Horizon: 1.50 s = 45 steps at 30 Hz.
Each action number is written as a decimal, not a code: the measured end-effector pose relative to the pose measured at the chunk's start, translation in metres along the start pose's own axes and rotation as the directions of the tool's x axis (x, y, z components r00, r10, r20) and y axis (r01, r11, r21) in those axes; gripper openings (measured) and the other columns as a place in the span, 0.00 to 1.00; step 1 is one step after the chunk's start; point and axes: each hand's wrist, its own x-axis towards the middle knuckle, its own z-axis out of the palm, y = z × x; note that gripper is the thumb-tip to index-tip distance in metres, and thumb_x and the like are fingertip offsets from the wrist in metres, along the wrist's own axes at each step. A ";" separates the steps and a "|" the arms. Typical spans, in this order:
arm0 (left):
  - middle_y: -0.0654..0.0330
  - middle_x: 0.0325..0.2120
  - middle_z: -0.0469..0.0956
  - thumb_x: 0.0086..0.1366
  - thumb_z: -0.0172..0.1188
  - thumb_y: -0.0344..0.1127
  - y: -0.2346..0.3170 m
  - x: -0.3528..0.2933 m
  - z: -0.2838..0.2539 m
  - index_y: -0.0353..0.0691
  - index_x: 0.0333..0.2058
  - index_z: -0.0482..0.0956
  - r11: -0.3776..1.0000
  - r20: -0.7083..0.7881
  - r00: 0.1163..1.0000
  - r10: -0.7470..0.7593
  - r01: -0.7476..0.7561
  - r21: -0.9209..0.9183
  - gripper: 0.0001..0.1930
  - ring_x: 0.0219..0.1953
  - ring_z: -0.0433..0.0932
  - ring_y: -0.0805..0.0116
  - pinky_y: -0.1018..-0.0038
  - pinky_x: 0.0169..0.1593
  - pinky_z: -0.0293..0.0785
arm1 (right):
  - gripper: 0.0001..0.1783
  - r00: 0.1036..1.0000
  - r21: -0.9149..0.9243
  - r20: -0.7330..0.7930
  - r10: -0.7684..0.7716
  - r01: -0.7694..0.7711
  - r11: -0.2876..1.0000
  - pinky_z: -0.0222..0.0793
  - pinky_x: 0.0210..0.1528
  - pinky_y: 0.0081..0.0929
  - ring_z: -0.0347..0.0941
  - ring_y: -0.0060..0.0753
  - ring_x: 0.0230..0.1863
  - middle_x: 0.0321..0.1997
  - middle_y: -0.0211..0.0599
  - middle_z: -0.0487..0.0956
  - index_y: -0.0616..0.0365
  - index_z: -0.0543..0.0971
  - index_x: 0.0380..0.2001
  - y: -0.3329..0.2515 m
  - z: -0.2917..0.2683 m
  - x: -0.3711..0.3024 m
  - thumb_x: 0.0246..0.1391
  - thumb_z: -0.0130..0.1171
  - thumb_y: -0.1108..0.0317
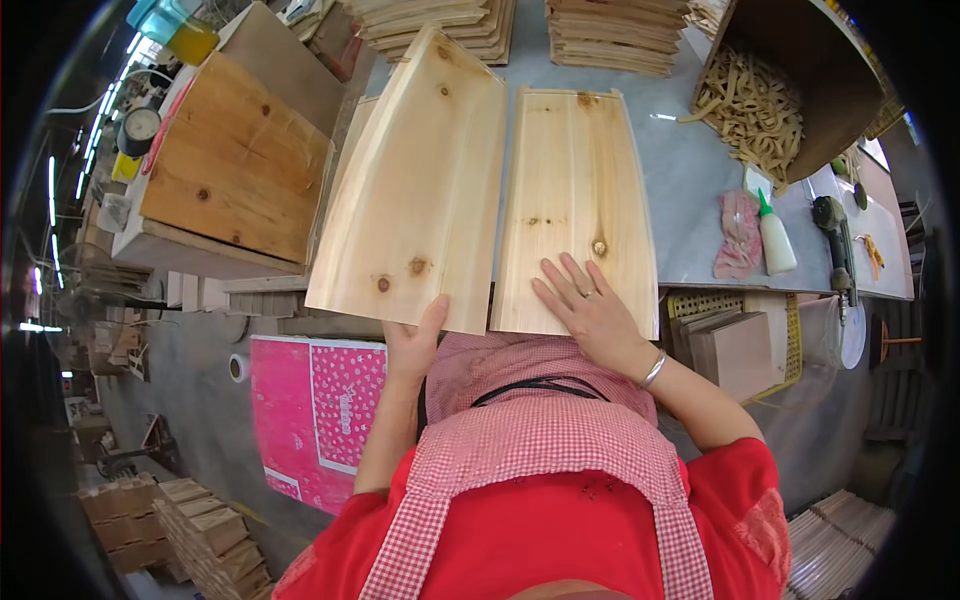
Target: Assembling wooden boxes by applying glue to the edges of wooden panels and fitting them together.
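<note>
My left hand (412, 342) grips the near edge of a knotted, pale wooden board (425, 190), thumb on top and the other fingers hidden underneath. This board tilts, its far end overlapping stacked boards behind. Just to its right, a second pale wooden board (560, 180) lies on the table, its near end at the front edge. My right hand (600, 318) rests flat on that second board near its front, fingers spread, with a ring and a bracelet on it. A narrow dark gap separates the two boards at the near end.
Board stacks (612, 40) stand at the table's back. At right are a box of tan rubber-like bands (750, 105), a pink cloth (738, 235), a glue bottle (776, 238) and a power tool (832, 225). A wood-topped box (235, 155) stands left; below lies a pink printed sheet (290, 400).
</note>
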 end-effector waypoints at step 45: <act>0.50 0.54 0.74 0.65 0.61 0.25 -0.001 -0.005 0.033 0.24 0.59 0.67 0.926 0.086 0.996 -0.032 -0.003 0.378 0.25 0.53 0.74 0.63 0.69 0.58 0.70 | 0.09 0.302 0.209 -0.577 0.759 -0.843 0.495 0.74 0.40 0.44 0.77 0.52 0.38 0.37 0.46 0.78 0.60 0.79 0.35 0.193 -0.003 -0.109 0.47 0.62 0.72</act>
